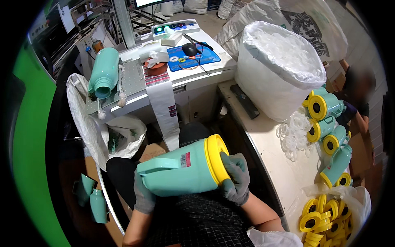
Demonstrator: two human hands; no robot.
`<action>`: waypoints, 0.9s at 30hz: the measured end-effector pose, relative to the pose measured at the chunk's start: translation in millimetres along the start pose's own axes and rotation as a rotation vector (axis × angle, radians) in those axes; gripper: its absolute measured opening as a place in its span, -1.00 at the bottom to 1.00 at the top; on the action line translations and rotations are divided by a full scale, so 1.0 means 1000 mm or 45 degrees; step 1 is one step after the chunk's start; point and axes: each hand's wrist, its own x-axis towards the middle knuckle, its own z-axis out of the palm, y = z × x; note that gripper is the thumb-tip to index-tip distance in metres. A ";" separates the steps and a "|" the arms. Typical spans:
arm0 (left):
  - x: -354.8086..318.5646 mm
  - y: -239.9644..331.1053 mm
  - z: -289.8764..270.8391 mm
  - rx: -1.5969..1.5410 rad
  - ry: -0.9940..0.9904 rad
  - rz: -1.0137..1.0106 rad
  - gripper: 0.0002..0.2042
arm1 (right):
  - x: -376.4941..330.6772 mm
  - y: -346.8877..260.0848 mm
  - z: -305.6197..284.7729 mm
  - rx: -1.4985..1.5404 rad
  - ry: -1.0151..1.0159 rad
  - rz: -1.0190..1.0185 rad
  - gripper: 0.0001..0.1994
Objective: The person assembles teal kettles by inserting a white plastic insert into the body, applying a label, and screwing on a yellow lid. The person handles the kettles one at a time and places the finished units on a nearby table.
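A teal pitcher (187, 171) with a side handle lies on its side above my lap, its yellow lid (215, 160) facing right. A small red-and-white label is stuck on the body near the handle. My left hand (144, 194), in a grey glove, holds the pitcher round its base, and the fingers behind it are hidden. My right hand (236, 179), gloved too, is closed on the edge of the yellow lid, thumb against its face. The lid sits on the pitcher's mouth; how tightly I cannot tell.
A teal bottle body (105, 70) lies on the left table beside a label strip (163, 107). To the right stand a white sack of clear rings (271, 74), several lidded pitchers (325, 106) and a bag of yellow lids (325, 218). Another person (360, 90) is at far right.
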 end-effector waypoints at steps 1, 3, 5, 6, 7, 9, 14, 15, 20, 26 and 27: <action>0.000 0.001 0.000 0.034 0.029 0.012 -0.70 | -0.001 -0.002 0.002 0.001 -0.007 0.009 -0.41; -0.002 0.014 -0.006 0.081 0.051 0.073 -0.66 | -0.001 -0.009 0.003 0.020 0.016 0.119 -0.40; 0.000 0.000 -0.025 -0.325 0.061 -0.003 -0.60 | -0.003 -0.012 0.001 0.050 0.044 0.196 -0.40; 0.003 0.012 -0.008 -0.598 0.063 -0.088 -0.59 | -0.004 -0.012 -0.005 0.051 0.066 0.220 -0.40; 0.001 0.025 0.004 -0.863 0.110 -0.170 -0.59 | -0.005 -0.013 -0.007 0.049 0.045 0.253 -0.42; 0.010 0.029 -0.004 -0.739 -0.033 -0.066 -0.56 | -0.004 -0.018 -0.002 0.008 0.064 0.320 -0.46; 0.004 0.076 0.010 0.072 0.065 0.350 -0.45 | -0.002 -0.019 0.007 0.203 0.227 0.379 -0.51; 0.010 0.063 0.008 0.208 0.193 0.503 -0.52 | -0.002 -0.021 0.006 0.280 0.295 0.485 -0.53; 0.016 0.113 0.041 0.712 0.251 0.665 -0.72 | -0.035 0.017 0.012 0.585 0.562 1.128 -0.50; -0.005 0.198 0.101 0.597 -0.436 1.367 -0.44 | -0.070 0.031 -0.030 1.104 0.585 1.378 -0.48; 0.000 0.193 0.109 0.559 -0.550 1.466 -0.24 | -0.075 0.037 -0.044 1.211 0.704 1.362 -0.45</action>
